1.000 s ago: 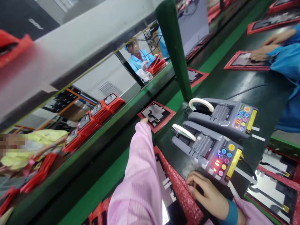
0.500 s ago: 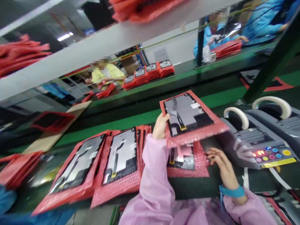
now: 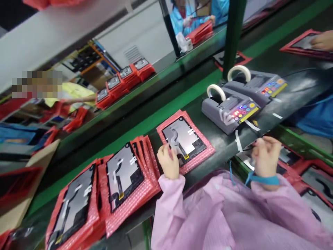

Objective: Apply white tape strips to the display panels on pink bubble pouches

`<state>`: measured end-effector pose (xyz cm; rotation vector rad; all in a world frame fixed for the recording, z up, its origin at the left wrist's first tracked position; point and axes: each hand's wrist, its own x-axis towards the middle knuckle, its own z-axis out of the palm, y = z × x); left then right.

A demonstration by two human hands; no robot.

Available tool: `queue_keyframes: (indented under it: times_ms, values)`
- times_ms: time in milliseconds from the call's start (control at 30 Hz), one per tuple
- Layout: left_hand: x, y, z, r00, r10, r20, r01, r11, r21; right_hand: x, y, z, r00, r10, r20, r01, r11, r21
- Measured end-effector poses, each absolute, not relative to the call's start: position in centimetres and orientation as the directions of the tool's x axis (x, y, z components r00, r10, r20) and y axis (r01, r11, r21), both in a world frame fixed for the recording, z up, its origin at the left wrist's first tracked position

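A flat display panel (image 3: 179, 133) with a grey back, black edges and a ribbon cable lies on a pink bubble-wrap pouch (image 3: 205, 152) on the bench. My left hand (image 3: 169, 162) is at the panel's left edge, its fingers curled together beside the cable. What they pinch, if anything, is unclear. My right hand (image 3: 267, 156) is off the bench's front edge, fingertips pressed together and blurred; any small thing in them cannot be made out. Near it, white tape strips (image 3: 238, 140) hang at the front of a grey tape dispenser (image 3: 229, 111).
Stacks of similar panels on red pouches (image 3: 127, 173) stand to the left. A second tape dispenser (image 3: 260, 83) is behind the first. Red-wrapped panels (image 3: 317, 177) lie below the bench at right. A co-worker's hand (image 3: 322, 41) touches another panel; people work across the line.
The raised panel and its pouch now lie on the bench, and my left hand has released the pouch. My right hand has moved right, its fingers closing. The view has turned right.
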<state>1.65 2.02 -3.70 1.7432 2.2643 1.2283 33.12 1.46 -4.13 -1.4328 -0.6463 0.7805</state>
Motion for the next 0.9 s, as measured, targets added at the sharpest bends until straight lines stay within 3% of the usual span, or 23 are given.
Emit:
queue_keyframes:
  times_ms: [67, 167, 267, 333, 400, 467, 533, 567, 633, 733, 800, 900]
  values:
    - [2.7, 1.4, -4.3, -0.178, 0.845, 0.504, 0.901, -0.066, 0.428, 34.8, 3.1, -3.8, 0.645, 0.744, -0.175, -0.205, -0.053, -0.977]
    - [4.2, 1.3, -5.3, -0.074, 0.859, 0.507, 0.937, -0.114, 0.331, 35.2, 5.1, -2.5, 0.608, 0.775, -0.171, -0.183, -0.072, -0.98]
    - [4.9, 1.6, -6.1, -0.076, 0.877, 0.474, 0.945, -0.088, 0.315, 33.1, 3.6, 0.5, 0.721, 0.689, 0.075, 0.019, 0.088, -0.996]
    - [5.0, 1.7, -6.4, -0.092, 0.882, 0.462, 0.943, -0.072, 0.326, 31.5, 1.5, 3.4, 0.7, 0.656, 0.281, 0.152, 0.248, -0.957]
    - [5.2, 1.6, -6.5, -0.115, 0.884, 0.453, 0.936, -0.057, 0.348, 30.1, 0.6, 6.7, 0.473, 0.776, 0.417, 0.15, 0.396, -0.906]
    - [5.3, 1.4, -6.4, -0.137, 0.89, 0.434, 0.927, -0.039, 0.374, 28.2, 2.6, 9.7, 0.017, 0.889, 0.457, 0.127, 0.452, -0.883]
    - [5.5, 1.2, -6.1, -0.157, 0.903, 0.401, 0.918, -0.016, 0.397, 24.9, 7.3, 11.2, -0.502, 0.79, 0.351, 0.225, 0.511, -0.83]
    - [5.7, 1.1, -6.0, -0.166, 0.91, 0.379, 0.916, -0.001, 0.402, 22.7, 10.2, 11.3, -0.705, 0.667, 0.241, 0.285, 0.578, -0.764]
    - [6.0, 0.9, -5.8, -0.171, 0.927, 0.334, 0.918, 0.028, 0.395, 17.5, 15.9, 10.1, -0.934, 0.358, -0.019, 0.278, 0.689, -0.669]
    - [6.5, 0.6, -5.7, -0.185, 0.935, 0.303, 0.932, 0.07, 0.355, 10.0, 21.5, 6.7, -0.919, -0.012, -0.394, 0.249, 0.757, -0.604]
    - [6.9, 0.5, -5.8, -0.228, 0.918, 0.325, 0.939, 0.119, 0.322, 6.5, 23.1, 4.6, -0.837, -0.118, -0.534, 0.245, 0.792, -0.559]
    - [7.3, 0.3, -6.1, -0.292, 0.886, 0.361, 0.934, 0.183, 0.307, 4.1, 23.7, 2.8, -0.771, -0.174, -0.612, 0.221, 0.828, -0.515]
